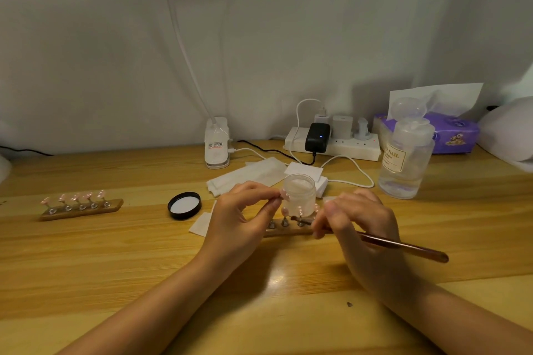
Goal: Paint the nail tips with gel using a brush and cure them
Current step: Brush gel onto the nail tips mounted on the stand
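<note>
- Left hand pinches one pink nail tip between thumb and fingers, raised just in front of the open gel jar.
- Right hand grips the brush; bristles low over the near stand.
- Judgement: steady both wrists on the table, stroke thin from base to edge.
- Far stand holds five tips, well to the left.

Your left hand is raised above the table, fingers curled, thumb and forefinger pinching a nail tip. Your right hand sits just beside it, fingers curled round a brush, bristles pointing left. Both forearms reach in from the lower edge, converging toward the middle.
</note>
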